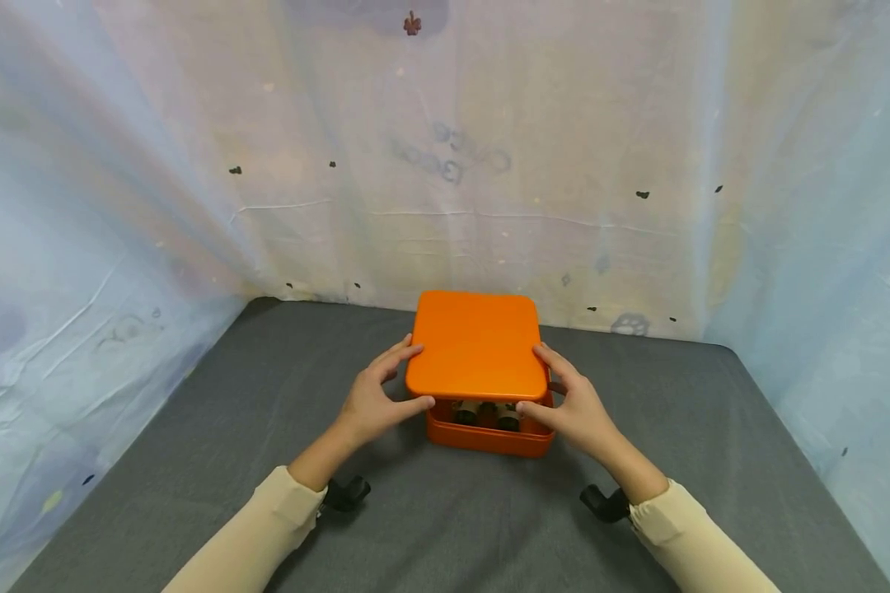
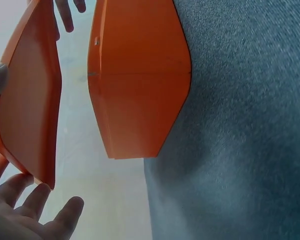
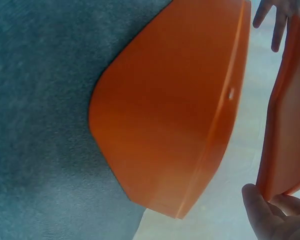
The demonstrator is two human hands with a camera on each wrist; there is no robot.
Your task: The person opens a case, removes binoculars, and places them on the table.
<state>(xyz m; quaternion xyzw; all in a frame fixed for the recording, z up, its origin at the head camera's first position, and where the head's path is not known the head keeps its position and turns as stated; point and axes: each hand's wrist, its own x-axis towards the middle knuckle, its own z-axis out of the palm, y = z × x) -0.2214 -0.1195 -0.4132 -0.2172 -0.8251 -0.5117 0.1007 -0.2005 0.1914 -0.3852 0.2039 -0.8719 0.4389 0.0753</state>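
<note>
An orange lid (image 1: 478, 346) is held above an orange box (image 1: 489, 442), apart from its rim, as both wrist views show. My left hand (image 1: 374, 401) grips the lid's left side, thumb at the near corner and fingers along the edge. On the opposite side my right hand (image 1: 580, 412) grips the lid the same way. Inside the box, under the lid's near edge, small dark and pale items (image 1: 508, 417) show in part; their kind is unclear. The left wrist view shows the lid's underside (image 2: 30, 100) and the box wall (image 2: 140, 75).
The box stands on a grey cloth-covered table (image 1: 445, 527). Behind it and at both sides hangs a pale patterned curtain (image 1: 445, 165). Black wrist mounts (image 1: 347, 494) sit below each forearm.
</note>
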